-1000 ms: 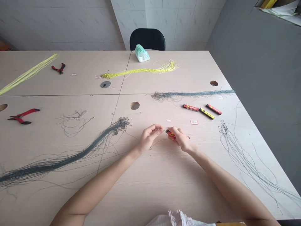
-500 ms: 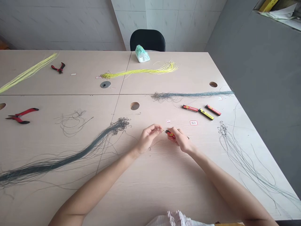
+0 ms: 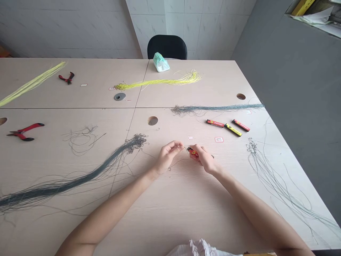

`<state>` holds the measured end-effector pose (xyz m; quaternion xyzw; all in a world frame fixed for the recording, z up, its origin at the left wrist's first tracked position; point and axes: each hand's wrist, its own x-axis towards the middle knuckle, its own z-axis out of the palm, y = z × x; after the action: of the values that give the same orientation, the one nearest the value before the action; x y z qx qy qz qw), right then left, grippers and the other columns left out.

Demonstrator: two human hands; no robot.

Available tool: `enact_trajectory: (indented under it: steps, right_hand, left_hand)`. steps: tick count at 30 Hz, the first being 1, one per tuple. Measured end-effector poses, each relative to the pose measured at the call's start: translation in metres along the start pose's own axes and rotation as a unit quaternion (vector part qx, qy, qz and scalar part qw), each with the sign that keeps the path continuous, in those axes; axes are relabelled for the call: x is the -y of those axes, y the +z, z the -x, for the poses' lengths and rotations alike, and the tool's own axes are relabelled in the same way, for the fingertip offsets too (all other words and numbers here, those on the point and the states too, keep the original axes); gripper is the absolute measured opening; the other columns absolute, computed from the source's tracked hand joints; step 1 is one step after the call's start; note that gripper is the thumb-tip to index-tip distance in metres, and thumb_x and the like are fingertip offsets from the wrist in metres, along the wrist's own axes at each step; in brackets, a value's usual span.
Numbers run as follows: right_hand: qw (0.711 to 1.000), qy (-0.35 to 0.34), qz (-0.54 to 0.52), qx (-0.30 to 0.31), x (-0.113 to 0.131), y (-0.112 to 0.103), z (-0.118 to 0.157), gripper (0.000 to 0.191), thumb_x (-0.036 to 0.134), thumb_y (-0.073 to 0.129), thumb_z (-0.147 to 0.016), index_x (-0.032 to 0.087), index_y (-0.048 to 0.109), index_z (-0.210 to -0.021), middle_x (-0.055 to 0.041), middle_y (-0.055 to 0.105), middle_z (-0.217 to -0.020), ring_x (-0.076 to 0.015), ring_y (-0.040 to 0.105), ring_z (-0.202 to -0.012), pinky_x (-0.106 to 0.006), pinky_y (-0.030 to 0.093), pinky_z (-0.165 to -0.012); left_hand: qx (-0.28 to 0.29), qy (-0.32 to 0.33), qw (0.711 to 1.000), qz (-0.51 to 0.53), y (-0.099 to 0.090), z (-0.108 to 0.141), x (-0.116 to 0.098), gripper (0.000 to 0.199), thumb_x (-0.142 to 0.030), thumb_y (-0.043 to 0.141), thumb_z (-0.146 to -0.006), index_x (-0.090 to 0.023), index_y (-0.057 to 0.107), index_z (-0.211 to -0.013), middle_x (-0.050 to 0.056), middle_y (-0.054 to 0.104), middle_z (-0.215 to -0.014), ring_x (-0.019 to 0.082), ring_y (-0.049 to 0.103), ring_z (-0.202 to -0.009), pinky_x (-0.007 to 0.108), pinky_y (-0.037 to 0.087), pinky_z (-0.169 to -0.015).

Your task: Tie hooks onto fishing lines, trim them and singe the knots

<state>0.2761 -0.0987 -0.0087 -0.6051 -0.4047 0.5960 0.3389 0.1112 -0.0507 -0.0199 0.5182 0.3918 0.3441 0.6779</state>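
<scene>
My left hand is closed in a pinch on a thin fishing line, whose short end sticks out toward the lighter. In my right hand is a red lighter, its black top beside that line end; I cannot make out a flame. Below my left fingertips, a small dark hook with a curved line lies on the table. To the left, a thick bundle of dark lines ends in a clump of hooks.
Two red lighters and a yellow lighter lie beyond my right hand. A loose bundle of hooked lines is at the right. Further off are a blue-grey bundle, a yellow bundle and red-handled pliers.
The whole view has shifted very slightly. Both hands keep their places and their hold on the line and the lighter.
</scene>
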Motion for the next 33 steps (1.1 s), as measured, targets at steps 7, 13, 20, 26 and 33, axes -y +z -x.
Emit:
enact_trajectory:
  steps: [7,13,20,26,33]
  right_hand:
    - [1.0,-0.006,-0.002,0.006,0.0004,0.0006,-0.0003,0.038,0.045,0.037,-0.087,0.022,0.025,-0.059,0.0039,0.025,-0.058,-0.0123,0.017,-0.054,-0.03,0.014,-0.051]
    - [1.0,-0.006,-0.001,0.007,0.0021,0.001,0.0007,0.039,0.046,0.037,-0.087,0.022,0.026,-0.058,0.0043,0.025,-0.057,-0.012,0.017,-0.054,-0.029,0.014,-0.051]
    - [1.0,-0.007,-0.004,0.01,0.0029,0.0008,0.0014,0.04,0.046,0.037,-0.087,0.022,0.025,-0.058,0.0041,0.025,-0.057,-0.0118,0.017,-0.054,-0.029,0.014,-0.051]
    - [1.0,-0.005,-0.001,0.009,0.0014,0.0004,0.0005,0.041,0.048,0.037,-0.087,0.022,0.025,-0.058,0.0042,0.024,-0.056,-0.0118,0.016,-0.054,-0.03,0.014,-0.051]
    - [1.0,-0.004,-0.003,0.011,0.0015,0.0005,0.0008,0.04,0.047,0.037,-0.087,0.022,0.023,-0.059,0.0042,0.023,-0.057,-0.012,0.015,-0.054,-0.03,0.013,-0.051]
  left_hand:
    - [0.002,-0.005,1.0,0.007,0.0005,-0.0006,0.0016,0.032,-0.048,0.074,-0.076,-0.018,0.066,-0.08,0.0,0.061,-0.079,0.015,0.054,-0.082,0.027,0.042,-0.083]
    - [0.005,-0.004,1.0,0.008,-0.0006,-0.0008,0.0037,0.033,-0.049,0.074,-0.075,-0.017,0.067,-0.082,0.0,0.062,-0.081,0.016,0.055,-0.083,0.028,0.043,-0.084]
    - [0.005,-0.005,1.0,0.009,-0.0001,-0.001,0.0029,0.034,-0.049,0.074,-0.074,-0.017,0.067,-0.081,0.001,0.063,-0.081,0.017,0.054,-0.084,0.029,0.042,-0.086]
    - [0.006,-0.009,1.0,0.014,0.0005,-0.0009,0.0027,0.034,-0.049,0.075,-0.074,-0.017,0.066,-0.08,0.0,0.061,-0.08,0.016,0.053,-0.083,0.028,0.041,-0.084]
    - [0.008,-0.014,1.0,0.016,0.0003,-0.0012,0.0029,0.032,-0.048,0.075,-0.074,-0.017,0.067,-0.08,0.0,0.06,-0.079,0.016,0.053,-0.083,0.028,0.041,-0.084]
